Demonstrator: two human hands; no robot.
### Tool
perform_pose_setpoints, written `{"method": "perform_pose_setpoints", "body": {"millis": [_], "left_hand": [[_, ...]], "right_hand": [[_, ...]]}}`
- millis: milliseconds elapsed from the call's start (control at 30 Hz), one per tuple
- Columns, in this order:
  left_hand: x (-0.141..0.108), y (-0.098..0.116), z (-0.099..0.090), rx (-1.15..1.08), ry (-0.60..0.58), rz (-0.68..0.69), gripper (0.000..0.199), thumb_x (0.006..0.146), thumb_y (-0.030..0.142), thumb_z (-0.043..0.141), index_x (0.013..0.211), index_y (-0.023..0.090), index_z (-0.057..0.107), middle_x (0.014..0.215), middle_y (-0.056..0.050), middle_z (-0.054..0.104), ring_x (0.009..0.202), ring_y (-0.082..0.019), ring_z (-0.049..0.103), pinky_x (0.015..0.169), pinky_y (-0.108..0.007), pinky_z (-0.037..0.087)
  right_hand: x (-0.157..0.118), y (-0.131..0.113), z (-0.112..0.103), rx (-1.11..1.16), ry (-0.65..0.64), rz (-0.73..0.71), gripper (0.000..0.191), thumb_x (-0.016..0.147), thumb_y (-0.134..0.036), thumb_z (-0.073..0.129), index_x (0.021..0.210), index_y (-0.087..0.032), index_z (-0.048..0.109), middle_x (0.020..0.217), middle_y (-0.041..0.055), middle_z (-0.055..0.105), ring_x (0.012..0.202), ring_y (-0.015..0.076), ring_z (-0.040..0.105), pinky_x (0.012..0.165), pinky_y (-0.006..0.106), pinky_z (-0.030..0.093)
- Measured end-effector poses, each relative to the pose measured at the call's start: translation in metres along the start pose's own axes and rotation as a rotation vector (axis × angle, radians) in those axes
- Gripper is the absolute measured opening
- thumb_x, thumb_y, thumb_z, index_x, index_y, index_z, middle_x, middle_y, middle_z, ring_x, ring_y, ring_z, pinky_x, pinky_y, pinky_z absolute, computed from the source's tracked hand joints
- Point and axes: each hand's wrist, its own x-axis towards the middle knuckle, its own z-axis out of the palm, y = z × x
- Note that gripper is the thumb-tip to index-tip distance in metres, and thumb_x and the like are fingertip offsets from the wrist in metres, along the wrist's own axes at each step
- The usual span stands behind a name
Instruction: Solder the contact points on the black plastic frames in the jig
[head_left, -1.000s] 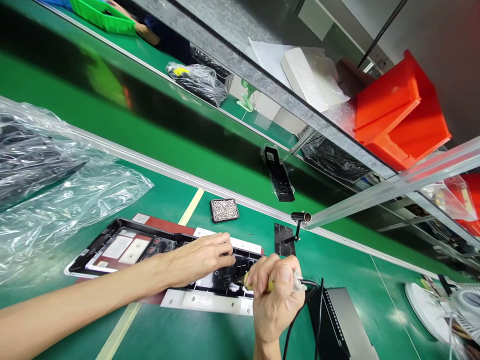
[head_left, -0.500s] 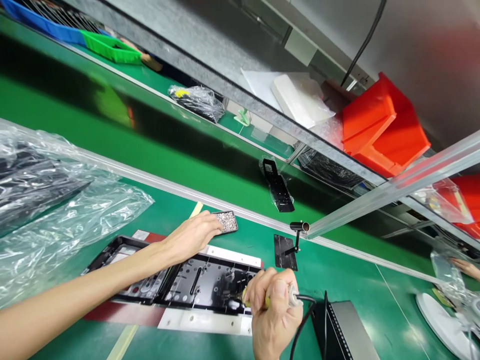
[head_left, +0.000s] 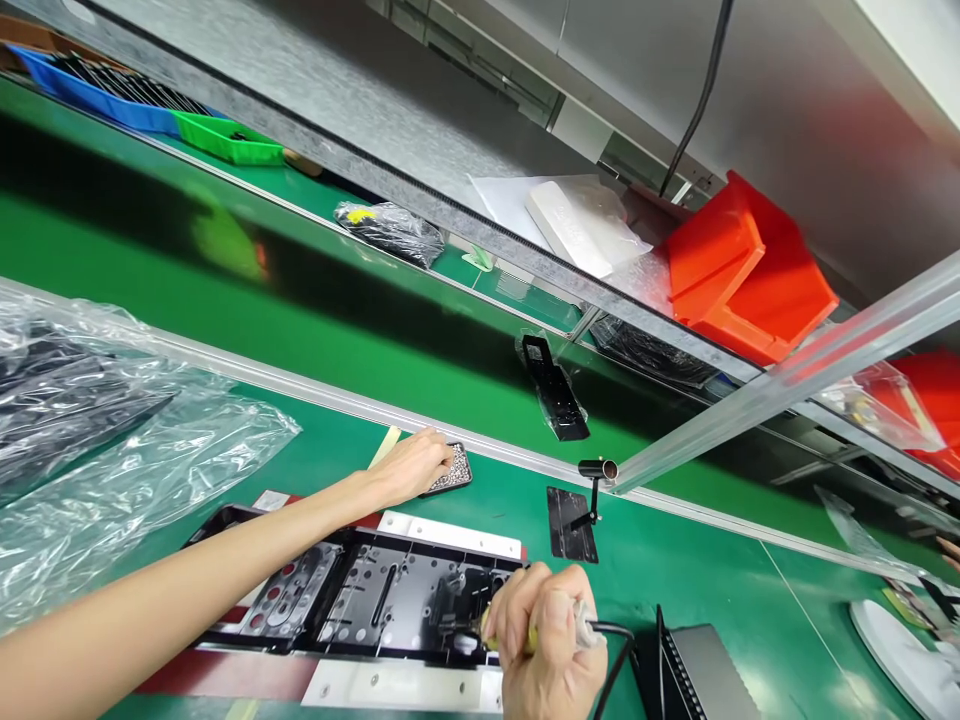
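Observation:
My left hand (head_left: 415,466) reaches over the near side of a small black tray of tiny metal screws (head_left: 453,470). Its fingertips are bunched among the screws; whether they pinch one is too small to tell. My right hand (head_left: 551,635) is wrapped round a yellow corded electric screwdriver (head_left: 534,636). The tool's tip points left, over the right end of a long black plastic housing (head_left: 397,595). That housing lies between white fixture strips (head_left: 450,534) on a dark red base board (head_left: 225,674).
Clear plastic bags (head_left: 150,470) cover the left side. Beyond the tray runs a metal rail (head_left: 315,390). A black stand with a metal tube (head_left: 596,470), a grey box (head_left: 712,670) and a white disc (head_left: 900,655) are right. Red bins (head_left: 750,270) sit on the shelf above.
The view has tilted, so the bench appears lower. My left hand's fingers have bunched together at the screw tray. My right hand still holds the screwdriver over the housing.

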Motion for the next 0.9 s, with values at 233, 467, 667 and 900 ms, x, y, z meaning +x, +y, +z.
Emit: {"method": "perform_pose_setpoints", "body": {"millis": [233, 467, 667, 900], "left_hand": [[0.003, 0.006, -0.002, -0.060, 0.006, -0.048, 0.026, 0.097, 0.031, 0.067, 0.077, 0.016, 0.063, 0.083, -0.001, 0.066, 0.092, -0.018, 0.064, 0.090, -0.038, 0.053], [-0.026, 0.030, -0.043, -0.269, 0.017, -0.231, 0.016, 0.088, 0.019, 0.059, 0.076, 0.017, 0.068, 0.072, 0.001, 0.070, 0.069, -0.014, 0.063, 0.068, -0.026, 0.046], [-0.099, 0.058, -0.072, -0.344, -0.023, -0.273, 0.020, 0.094, 0.035, 0.059, 0.089, 0.022, 0.074, 0.083, 0.003, 0.072, 0.072, -0.014, 0.060, 0.068, -0.026, 0.043], [-0.159, 0.067, -0.046, -0.306, -0.109, 0.008, 0.025, 0.109, 0.030, 0.044, 0.099, 0.022, 0.065, 0.100, -0.001, 0.068, 0.099, -0.018, 0.058, 0.086, -0.029, 0.042]], "right_hand": [[0.004, -0.009, 0.004, -0.037, -0.017, -0.008, 0.035, 0.104, -0.028, 0.050, 0.070, -0.023, 0.046, 0.048, -0.0064, 0.041, 0.041, 0.0104, 0.041, 0.040, 0.020, 0.041], [0.006, -0.021, 0.007, -0.108, -0.060, 0.017, 0.036, 0.106, -0.028, 0.049, 0.071, -0.022, 0.044, 0.050, -0.0065, 0.043, 0.044, 0.0093, 0.042, 0.043, 0.020, 0.044], [0.006, -0.022, 0.007, -0.117, -0.066, 0.019, 0.035, 0.106, -0.026, 0.052, 0.072, -0.021, 0.046, 0.052, -0.0067, 0.045, 0.045, 0.0089, 0.043, 0.044, 0.021, 0.046], [0.006, -0.023, 0.007, -0.114, -0.078, 0.006, 0.035, 0.106, -0.025, 0.051, 0.072, -0.021, 0.046, 0.051, -0.0074, 0.044, 0.044, 0.0088, 0.042, 0.043, 0.022, 0.046]]}}
